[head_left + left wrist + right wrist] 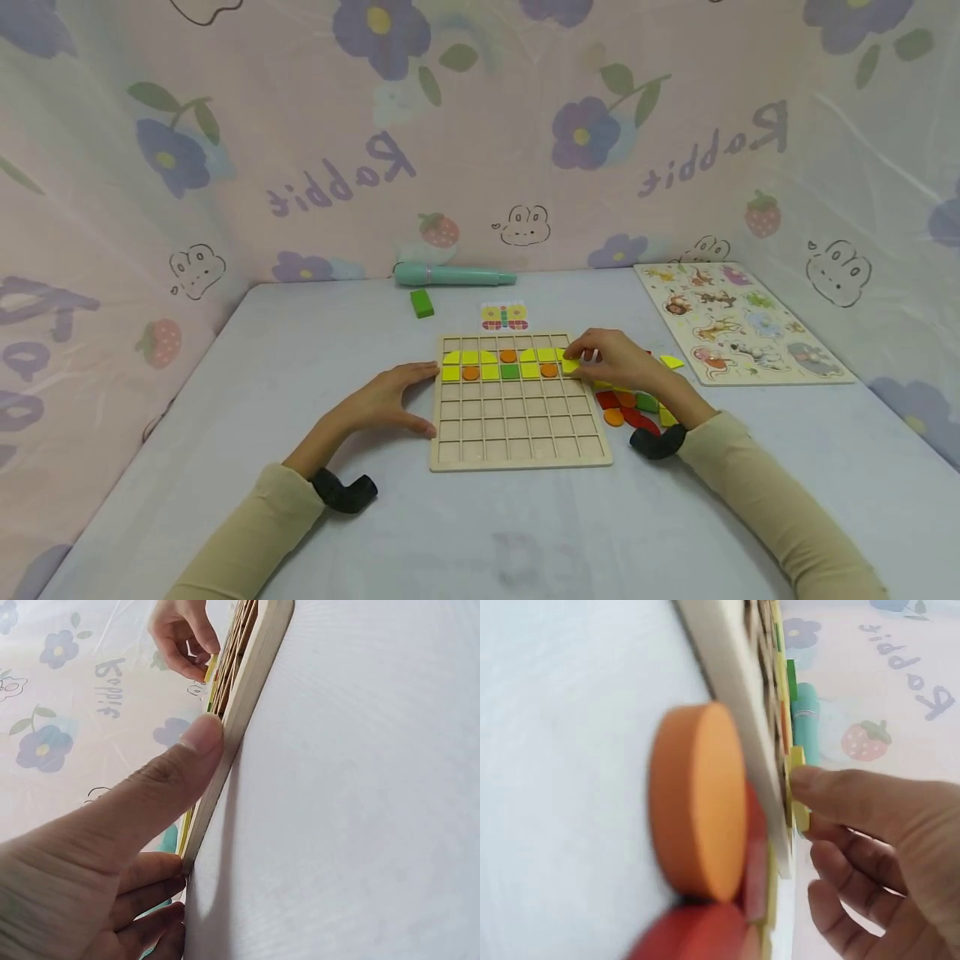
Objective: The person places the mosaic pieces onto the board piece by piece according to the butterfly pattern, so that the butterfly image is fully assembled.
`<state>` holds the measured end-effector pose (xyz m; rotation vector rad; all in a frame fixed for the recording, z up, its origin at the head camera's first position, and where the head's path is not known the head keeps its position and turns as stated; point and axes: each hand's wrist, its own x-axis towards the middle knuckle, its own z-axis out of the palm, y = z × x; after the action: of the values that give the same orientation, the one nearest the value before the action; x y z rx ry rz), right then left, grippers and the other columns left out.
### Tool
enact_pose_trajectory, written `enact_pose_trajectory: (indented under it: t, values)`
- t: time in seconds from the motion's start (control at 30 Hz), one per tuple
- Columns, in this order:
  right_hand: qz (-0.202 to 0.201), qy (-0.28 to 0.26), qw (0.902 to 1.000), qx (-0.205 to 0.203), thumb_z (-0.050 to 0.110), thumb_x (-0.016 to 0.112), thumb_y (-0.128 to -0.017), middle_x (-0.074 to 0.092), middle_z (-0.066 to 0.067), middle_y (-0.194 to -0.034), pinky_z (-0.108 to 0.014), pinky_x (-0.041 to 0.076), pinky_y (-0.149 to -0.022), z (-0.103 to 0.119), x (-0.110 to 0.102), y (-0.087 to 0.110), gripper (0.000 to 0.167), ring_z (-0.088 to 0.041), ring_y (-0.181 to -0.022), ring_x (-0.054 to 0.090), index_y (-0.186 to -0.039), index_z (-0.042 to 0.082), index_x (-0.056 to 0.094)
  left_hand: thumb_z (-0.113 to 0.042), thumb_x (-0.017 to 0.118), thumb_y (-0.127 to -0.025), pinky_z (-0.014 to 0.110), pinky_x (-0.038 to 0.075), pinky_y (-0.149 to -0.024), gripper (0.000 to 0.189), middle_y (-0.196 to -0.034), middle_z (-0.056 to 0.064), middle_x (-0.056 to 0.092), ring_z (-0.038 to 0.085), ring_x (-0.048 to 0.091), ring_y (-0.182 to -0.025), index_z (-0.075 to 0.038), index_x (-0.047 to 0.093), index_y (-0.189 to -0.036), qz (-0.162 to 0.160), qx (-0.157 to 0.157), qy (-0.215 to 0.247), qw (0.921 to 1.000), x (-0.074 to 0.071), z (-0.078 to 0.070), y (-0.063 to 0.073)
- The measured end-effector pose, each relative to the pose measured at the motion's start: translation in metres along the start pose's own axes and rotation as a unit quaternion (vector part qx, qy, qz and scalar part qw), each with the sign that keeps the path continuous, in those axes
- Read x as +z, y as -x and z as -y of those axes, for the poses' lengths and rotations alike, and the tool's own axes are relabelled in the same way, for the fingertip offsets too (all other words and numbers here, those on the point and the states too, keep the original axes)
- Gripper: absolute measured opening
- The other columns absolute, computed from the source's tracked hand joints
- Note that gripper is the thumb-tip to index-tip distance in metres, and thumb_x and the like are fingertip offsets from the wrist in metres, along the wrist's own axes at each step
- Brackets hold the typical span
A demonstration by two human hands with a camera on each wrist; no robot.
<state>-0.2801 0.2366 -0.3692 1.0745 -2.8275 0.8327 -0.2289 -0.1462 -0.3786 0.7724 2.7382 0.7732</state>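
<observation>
A wooden grid board (517,451) lies on the table between the two hands. Yellow pieces, orange discs (470,372) and a green square (509,371) fill cells in its upper rows. My right hand (618,360) pinches a yellow piece (801,787) between thumb and fingers, at the right end of the second row. On the opposite side, my left hand (377,402) rests against the board's left edge, thumb and fingers spread apart. In the left wrist view the thumb (169,772) presses the board's side.
Loose red, orange, green and yellow pieces (625,400) lie right of the board, partly under the right forearm. Behind the board are a small butterfly picture card (504,316), a green block (422,303) and a teal pen-shaped object (453,275). An animal puzzle board (738,321) lies back right.
</observation>
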Motion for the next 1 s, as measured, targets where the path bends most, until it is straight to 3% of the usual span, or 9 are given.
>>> enact_pose_trajectory:
  t: [0.23, 0.5, 0.67, 0.83, 1.0]
  values:
    - [0.012, -0.007, 0.9998, 0.015, 0.012, 0.075, -0.079, 0.064, -0.002, -0.094, -0.03, 0.051, -0.071, 0.003, 0.001, -0.001, 0.021, -0.015, -0.081, 0.054, -0.099, 0.008, 0.071, -0.046, 0.082, -0.064, 0.049, 0.025, -0.11, 0.097, -0.147, 0.01, 0.036, 0.031, 0.029, -0.137, -0.008, 0.039, -0.142, 0.001, 0.005, -0.001, 1.0, -0.001, 0.0, -0.002]
    - [0.006, -0.011, 0.9999, -0.001, 0.012, 0.073, -0.081, 0.065, -0.001, -0.092, -0.025, 0.051, -0.068, 0.0, 0.0, 0.001, 0.019, -0.012, -0.077, 0.055, -0.099, 0.007, 0.071, -0.045, 0.082, -0.064, 0.049, 0.025, -0.111, 0.097, -0.147, 0.01, 0.036, 0.03, 0.029, -0.137, -0.008, 0.039, -0.142, 0.001, 0.004, 0.0, 1.0, 0.0, 0.001, -0.003]
    - [-0.025, -0.005, 0.9997, 0.005, 0.012, 0.07, -0.084, 0.066, -0.002, -0.096, -0.025, 0.051, -0.069, -0.01, -0.016, 0.01, 0.019, -0.013, -0.078, 0.054, -0.103, 0.008, 0.07, -0.047, 0.082, -0.064, 0.049, 0.024, -0.111, 0.097, -0.148, 0.009, 0.036, 0.03, 0.028, -0.137, -0.009, 0.039, -0.142, 0.004, 0.005, 0.004, 1.0, 0.002, 0.002, -0.003]
    - [-0.052, 0.025, 0.997, 0.052, 0.012, 0.069, -0.085, 0.067, -0.004, -0.091, -0.025, 0.051, -0.067, -0.028, -0.047, 0.029, 0.016, -0.016, -0.076, 0.056, -0.1, 0.005, 0.07, -0.046, 0.082, -0.065, 0.049, 0.025, -0.111, 0.097, -0.148, 0.009, 0.036, 0.03, 0.029, -0.137, -0.009, 0.039, -0.142, 0.003, 0.002, 0.001, 1.0, 0.001, 0.001, -0.002]
    - [-0.029, 0.071, 0.9893, 0.124, 0.012, 0.069, -0.084, 0.065, -0.003, -0.085, -0.028, 0.049, -0.067, -0.045, -0.067, 0.049, 0.017, -0.019, -0.077, 0.055, -0.098, 0.001, 0.069, -0.044, 0.082, -0.065, 0.048, 0.024, -0.111, 0.096, -0.147, 0.01, 0.036, 0.03, 0.028, -0.137, -0.008, 0.038, -0.142, 0.004, -0.001, 0.001, 1.0, -0.001, -0.001, -0.001]
